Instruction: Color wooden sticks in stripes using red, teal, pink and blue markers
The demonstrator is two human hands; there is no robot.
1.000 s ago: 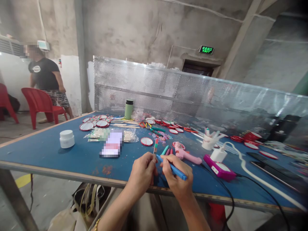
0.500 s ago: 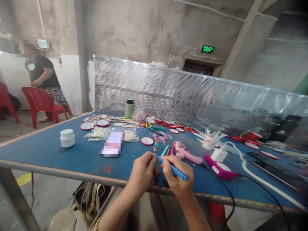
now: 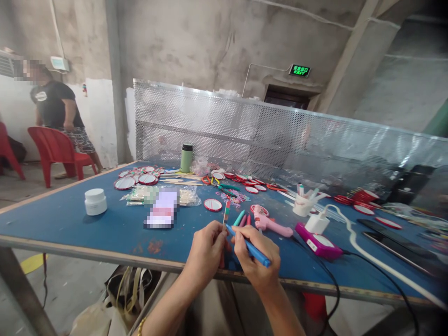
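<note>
In my left hand (image 3: 209, 247) a thin flat stick (image 3: 227, 211) is pinched upright, with red, green and dark bands of colour on its upper part. My right hand (image 3: 259, 256) grips a blue marker pen (image 3: 257, 253), its tip against or very close to the stick just above my left fingertips. Just beyond my hands lie a teal marker (image 3: 239, 218) and a couple of pink and red ones (image 3: 248, 219). To their right a pink glue gun (image 3: 273, 224) rests on the blue table (image 3: 122, 240).
A phone (image 3: 163, 208) lies left of centre, with a white jar (image 3: 95, 202) farther left. Red-rimmed discs (image 3: 213, 204), pliers (image 3: 227, 186) and a green bottle (image 3: 186, 157) stand or lie behind. At right are a white cup (image 3: 303, 205), a purple box (image 3: 324, 245) and cables. A person (image 3: 58, 107) stands beyond.
My hands stay almost in place, with the blue pen still at the stick. The person in the background has lowered an arm. The whole view has shifted slightly.
</note>
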